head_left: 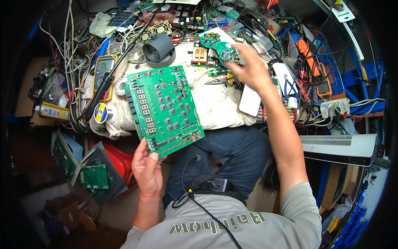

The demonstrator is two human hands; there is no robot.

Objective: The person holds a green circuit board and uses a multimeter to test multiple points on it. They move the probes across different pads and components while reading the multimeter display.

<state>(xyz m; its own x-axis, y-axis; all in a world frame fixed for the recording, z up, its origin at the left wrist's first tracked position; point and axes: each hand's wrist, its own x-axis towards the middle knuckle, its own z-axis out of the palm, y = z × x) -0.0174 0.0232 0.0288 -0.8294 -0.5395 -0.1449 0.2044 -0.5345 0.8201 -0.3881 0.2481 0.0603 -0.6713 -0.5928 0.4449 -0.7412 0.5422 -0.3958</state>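
A large green circuit board point(188, 114) with several push buttons and digit displays is tilted over the bench's front edge. My left hand point(147, 166) pinches its lower left corner between thumb and fingers. Farther off to the right, my right hand point(252, 68) is stretched out with the fingers apart. Its fingertips are beside a small rounded green circuit board point(228, 54); whether they touch it I cannot tell. Just left of that hand lies a screwdriver with a green and black handle point(217, 72). A white phone-like slab point(250, 101) is below the wrist.
Pale cloth point(219, 110) covers the near bench. A grey cylinder point(158, 49) stands behind the large board. On the left are a yellow multimeter point(103, 68), a solder spool point(100, 113) and tangled cables. An orange multimeter point(323, 85) is at right. Electronic parts pile up at the back.
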